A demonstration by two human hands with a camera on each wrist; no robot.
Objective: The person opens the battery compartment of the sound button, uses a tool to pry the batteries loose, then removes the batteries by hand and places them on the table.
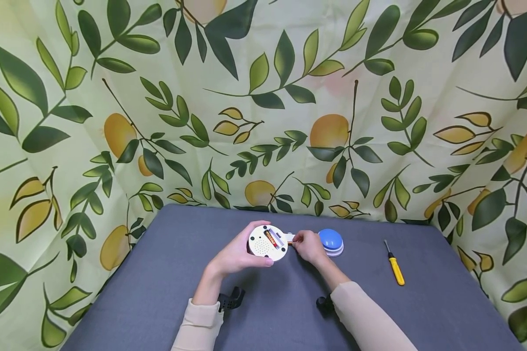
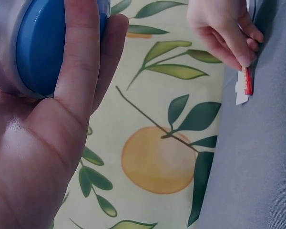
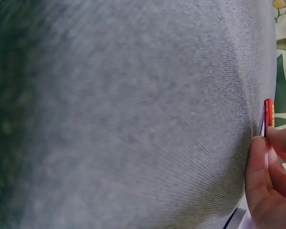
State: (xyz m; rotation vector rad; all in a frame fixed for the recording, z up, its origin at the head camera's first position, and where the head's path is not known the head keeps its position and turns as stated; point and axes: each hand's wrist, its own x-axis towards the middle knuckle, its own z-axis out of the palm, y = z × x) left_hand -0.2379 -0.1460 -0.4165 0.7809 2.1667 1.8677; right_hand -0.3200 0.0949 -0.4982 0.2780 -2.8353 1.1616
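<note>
Over my remote feed I see a draped-off nook; whether home or lab, I cannot tell. Creased fabric printed with leaves and fruit hangs along three sides of a grey-covered table.

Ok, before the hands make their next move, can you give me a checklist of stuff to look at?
1. Does the left hand grip the round gadget? Ok.
2. Is the battery compartment uncovered? Ok.
3. Is an inner battery in there? Ok, one shows.
4. Does the right hand pinch the red battery? Ok.
5. Which end of the red battery is plus? Cannot tell, no mark is readable.
6. Is the yellow screwdriver apart from both hands? Ok, on the table.
</note>
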